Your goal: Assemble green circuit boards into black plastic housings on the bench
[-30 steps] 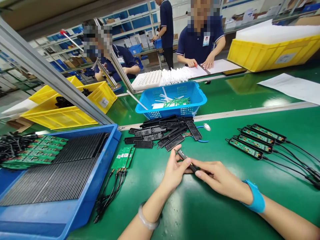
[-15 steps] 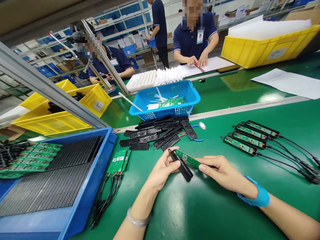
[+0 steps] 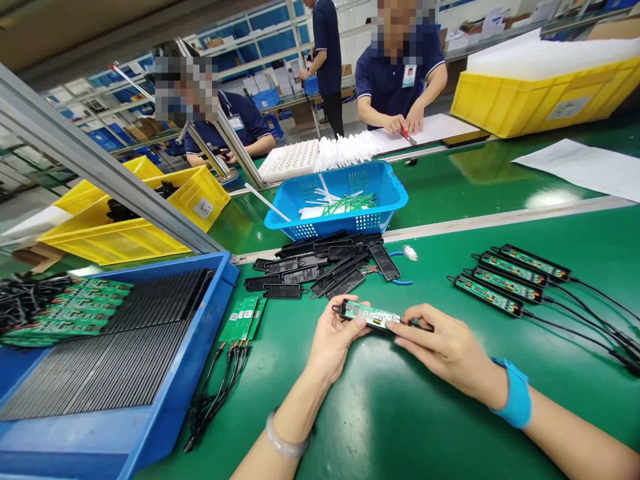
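My left hand grips a narrow black plastic case by its looped end, thumb along the near side. A green circuit board lies in or on that case, component side up; whether it is fully seated I cannot tell. At the board's other end, the fingers of my right hand close on the board and its black cable, most of which the hand hides. Beyond my hands is a heap of black plastic cases. On the left, several circuit boards with cables lie on the green table.
A blue bin at left holds black strips and boards. Several cased boards lie at right with cables. Behind the case heap stand blue-handled pliers and a blue basket. A co-worker works across the table.
The board, earlier tilted apart from the case in my right hand, now lies along the case with its components facing up. The case has turned in my left hand.
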A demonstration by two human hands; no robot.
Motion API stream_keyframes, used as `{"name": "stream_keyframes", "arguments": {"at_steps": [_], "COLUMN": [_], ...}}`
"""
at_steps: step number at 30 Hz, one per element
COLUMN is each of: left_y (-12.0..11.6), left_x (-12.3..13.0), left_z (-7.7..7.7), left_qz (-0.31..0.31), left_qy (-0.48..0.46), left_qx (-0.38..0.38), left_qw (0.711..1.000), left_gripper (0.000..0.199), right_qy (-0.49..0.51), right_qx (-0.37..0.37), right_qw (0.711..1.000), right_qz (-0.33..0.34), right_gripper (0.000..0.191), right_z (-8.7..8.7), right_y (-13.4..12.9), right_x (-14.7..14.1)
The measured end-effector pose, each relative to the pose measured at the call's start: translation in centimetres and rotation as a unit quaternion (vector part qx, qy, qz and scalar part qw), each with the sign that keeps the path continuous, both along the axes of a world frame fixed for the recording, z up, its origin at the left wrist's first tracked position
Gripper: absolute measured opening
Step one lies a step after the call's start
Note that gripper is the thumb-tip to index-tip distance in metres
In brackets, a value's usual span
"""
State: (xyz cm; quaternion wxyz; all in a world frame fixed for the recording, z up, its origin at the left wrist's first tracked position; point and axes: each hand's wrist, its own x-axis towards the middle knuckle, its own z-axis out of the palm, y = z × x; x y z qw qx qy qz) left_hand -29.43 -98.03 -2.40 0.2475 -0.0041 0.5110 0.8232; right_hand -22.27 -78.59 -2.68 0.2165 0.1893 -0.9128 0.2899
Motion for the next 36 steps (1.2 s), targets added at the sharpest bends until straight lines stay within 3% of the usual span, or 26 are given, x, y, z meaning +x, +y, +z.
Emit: {"name": "stream_keyframes", "arguments": {"at_steps": [5, 8, 20, 27, 30, 33, 36], "left_y": [0.2, 0.3, 0.4, 0.9, 1.4, 1.6, 1.5], "left_x": [0.2, 0.3, 0.6, 0.9, 1.1, 1.3, 1.4], "left_z": [-0.3, -0.4, -0.1, -0.2, -0.3, -0.4, -0.3], "left_qz": [0.009, 0.016, -0.005, -0.011, 0.012, 0.043, 0.037], "left_qy": [0.026, 0.047, 0.065, 0.07, 0.056, 0.053, 0.055], "left_qx": [-0.002, -0.003, 0.01, 0.023, 0.025, 0.012, 0.002], "left_qw": [1.0, 0.999, 0.998, 0.997, 0.998, 0.998, 0.998], "left_gripper": [0.048, 0.051, 0.08, 0.086, 0.091, 0.093, 0.094], "right_qy": [-0.09, -0.105, -0.102, -0.098, -0.096, -0.16, -0.28], "right_qx": [-0.106, -0.131, -0.14, -0.141, -0.146, -0.171, -0.232], "right_qw": [0.99, 0.985, 0.985, 0.985, 0.985, 0.972, 0.932], "right_qz": [-0.012, -0.024, -0.001, 0.006, -0.002, -0.017, 0.014], "right_gripper": [0.034, 0.03, 0.028, 0.028, 0.026, 0.035, 0.048], "right_z": [-0.2, -0.1, -0.5, -0.5, -0.5, -0.4, -0.2], "right_y": [-0.4, -0.6, -0.4, -0.6, -0.9, -1.2, -1.2], "right_x": [-0.2, -0.3, -0.4, -0.5, -0.7, -0.8, -1.1]}}
